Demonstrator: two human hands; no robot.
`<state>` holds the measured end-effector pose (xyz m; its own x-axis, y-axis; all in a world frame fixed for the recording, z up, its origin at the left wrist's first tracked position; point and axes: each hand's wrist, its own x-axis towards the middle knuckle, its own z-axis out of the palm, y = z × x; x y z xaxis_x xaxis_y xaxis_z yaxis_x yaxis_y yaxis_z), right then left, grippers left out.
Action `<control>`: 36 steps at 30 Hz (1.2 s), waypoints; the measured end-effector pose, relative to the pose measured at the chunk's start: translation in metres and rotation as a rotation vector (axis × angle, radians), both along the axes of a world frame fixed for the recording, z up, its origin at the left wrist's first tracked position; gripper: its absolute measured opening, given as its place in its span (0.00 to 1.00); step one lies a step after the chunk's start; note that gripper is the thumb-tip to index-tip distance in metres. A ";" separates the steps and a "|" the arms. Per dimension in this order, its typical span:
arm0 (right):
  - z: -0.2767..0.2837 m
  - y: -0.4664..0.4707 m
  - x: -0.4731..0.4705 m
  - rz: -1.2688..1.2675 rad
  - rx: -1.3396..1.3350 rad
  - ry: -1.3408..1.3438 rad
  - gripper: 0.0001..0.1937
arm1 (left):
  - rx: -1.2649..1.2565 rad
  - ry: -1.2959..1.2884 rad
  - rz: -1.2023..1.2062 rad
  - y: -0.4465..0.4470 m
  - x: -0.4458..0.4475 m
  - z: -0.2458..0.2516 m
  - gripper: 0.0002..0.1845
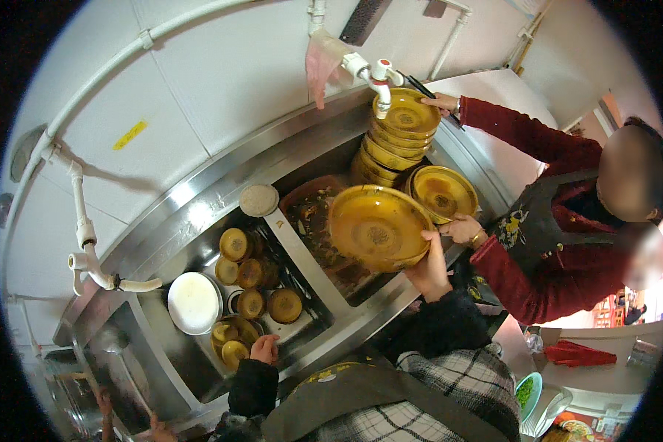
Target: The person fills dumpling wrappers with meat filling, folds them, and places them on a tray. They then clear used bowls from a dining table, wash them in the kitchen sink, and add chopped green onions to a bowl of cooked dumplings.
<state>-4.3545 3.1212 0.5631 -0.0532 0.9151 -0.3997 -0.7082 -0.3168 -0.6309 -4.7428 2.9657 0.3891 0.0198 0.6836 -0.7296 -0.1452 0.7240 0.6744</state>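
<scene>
My right hand (pixel 432 268) grips the rim of a large yellow-brown glazed bowl (pixel 380 227), tilted over the sink basin of murky water with food scraps (pixel 315 215). My left hand (pixel 264 350), fingers bent, is at the near side of the left basin, by a brown dish holding small yellow bowls (pixel 235 353); whether it touches them I cannot tell. More small brown bowls (pixel 251 273) and white plates (pixel 194 303) lie in that basin. Tall stacks of yellow bowls (pixel 406 113) stand in the far corner of the murky basin, with another bowl (pixel 445 193) beside them.
A person in dark red sleeves (pixel 530 276) stands at the right, one hand on the stacked bowls, the other at the nearer bowl. White taps (pixel 384 94) project over the sink. A round scouring pad (pixel 259 200) sits on the divider (pixel 309 265). Another person's hands show at lower left.
</scene>
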 end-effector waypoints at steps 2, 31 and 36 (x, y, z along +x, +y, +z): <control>0.019 0.009 0.011 -0.061 0.009 -0.030 0.27 | 0.045 -0.037 0.001 -0.004 0.004 -0.002 0.13; -0.105 0.126 0.220 -0.233 0.171 -1.475 0.18 | 0.004 0.158 -0.440 0.016 -0.002 -0.051 0.20; -0.085 0.123 0.198 -0.049 -0.321 -1.162 0.24 | -0.003 0.081 -0.422 0.035 0.028 -0.037 0.17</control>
<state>-4.1560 3.2443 0.4784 0.5215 0.7562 -0.3953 0.2146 -0.5646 -0.7970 -4.7150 3.0003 0.3526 0.2392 0.6258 -0.7424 0.2174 0.7107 0.6691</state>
